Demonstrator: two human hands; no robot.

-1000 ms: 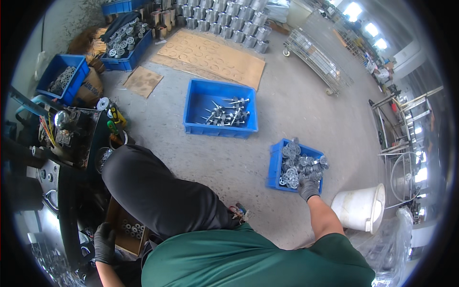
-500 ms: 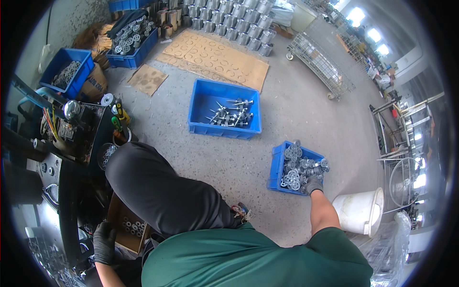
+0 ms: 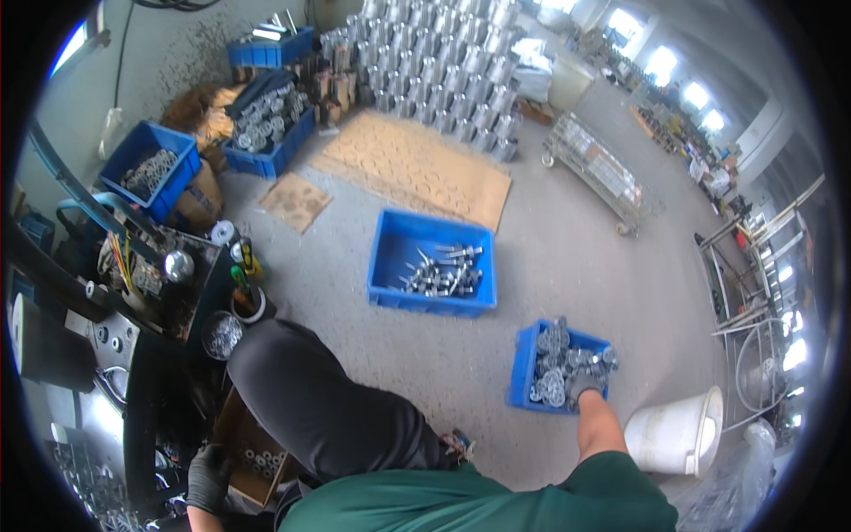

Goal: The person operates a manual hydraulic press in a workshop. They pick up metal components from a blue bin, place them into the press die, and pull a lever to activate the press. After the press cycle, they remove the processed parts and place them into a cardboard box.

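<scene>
My right hand (image 3: 582,385), in a grey glove, reaches into a small blue bin (image 3: 523,371) at the right. Round, spoked metal parts (image 3: 554,359) are heaped in that bin, and the hand touches those at its near edge. Its fingers are hidden among them, so any grip does not show. My left hand (image 3: 209,479), in a dark glove, is low at the left, beside a cardboard box (image 3: 239,424). Small ring-shaped metal pieces (image 3: 263,463) lie in this box. The left fingers point away from me and are too dark to make out clearly.
A larger blue bin (image 3: 432,306) with shafted metal parts stands ahead on the floor. The machine bench (image 3: 115,341) runs along my left, with a bowl of small parts (image 3: 222,334). A white bucket (image 3: 669,434) stands right of my arm; a wire cart (image 3: 596,168) is farther off.
The view has tilted upward, so the scene sits lower in the picture. My right hand is still in the small blue bin, and my left is still by the cardboard box.
</scene>
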